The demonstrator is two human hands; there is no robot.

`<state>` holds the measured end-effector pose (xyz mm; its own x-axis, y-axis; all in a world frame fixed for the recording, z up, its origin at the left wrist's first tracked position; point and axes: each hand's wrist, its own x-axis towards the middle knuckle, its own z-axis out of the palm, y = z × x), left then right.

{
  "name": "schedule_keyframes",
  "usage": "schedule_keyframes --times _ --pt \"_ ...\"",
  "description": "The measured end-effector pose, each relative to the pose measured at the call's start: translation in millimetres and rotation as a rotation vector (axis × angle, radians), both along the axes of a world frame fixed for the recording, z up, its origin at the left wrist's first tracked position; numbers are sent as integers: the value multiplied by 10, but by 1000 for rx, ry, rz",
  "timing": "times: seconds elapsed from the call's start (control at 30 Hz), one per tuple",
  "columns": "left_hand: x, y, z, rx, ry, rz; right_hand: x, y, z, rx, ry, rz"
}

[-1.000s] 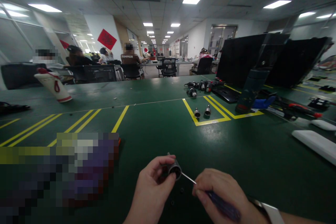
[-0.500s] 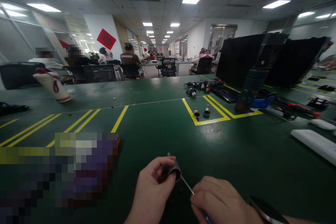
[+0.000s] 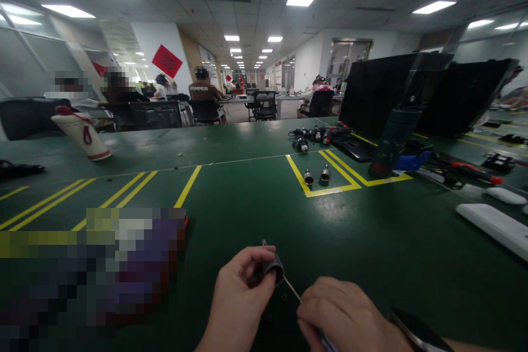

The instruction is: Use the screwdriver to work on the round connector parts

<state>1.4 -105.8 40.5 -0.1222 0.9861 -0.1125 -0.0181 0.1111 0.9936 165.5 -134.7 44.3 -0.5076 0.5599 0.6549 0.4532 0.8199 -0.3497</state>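
Observation:
My left hand (image 3: 241, 294) is closed around a dark metal cup-shaped fitting (image 3: 277, 260), its open mouth facing down toward me and a narrow stem sticking out of the far end. Thumb and fingers pinch the wall of the cup. In my right hand (image 3: 346, 311) is a screwdriver (image 3: 292, 288) with a thin shaft; its handle is mostly covered by the fingers. The shaft reaches to the mouth of the fitting, where its tip is hidden. A small dark nut-like piece (image 3: 284, 297) lies on the table between my hands.
Two similar metal fittings (image 3: 325, 174) stand inside a yellow-taped area. Behind them are dark metal parts (image 3: 303, 145). A bottle (image 3: 394, 143) and monitors (image 3: 375, 93) stand right, near a white bar-shaped object (image 3: 493, 225). A white cup (image 3: 84, 135) is far left; a pixelated object (image 3: 144, 264) lies nearer.
My right hand and the screwdriver have shifted very slightly to the left. The left hand and the fitting look almost unchanged.

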Motion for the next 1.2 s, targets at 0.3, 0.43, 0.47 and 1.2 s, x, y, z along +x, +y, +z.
schedule_keyframes --times 0.3,0.43,0.47,1.2 --pt "-2 -2 16 -4 -4 22 26 -20 2 -4 -22 36" --pt "4 -1 26 -4 7 9 8 -21 -15 44 -15 8" --pt "4 -1 28 -6 7 7 2 -25 -21 44 -19 -9" --pt "-13 -7 0 12 -23 14 -41 -5 -20 42 -85 5"
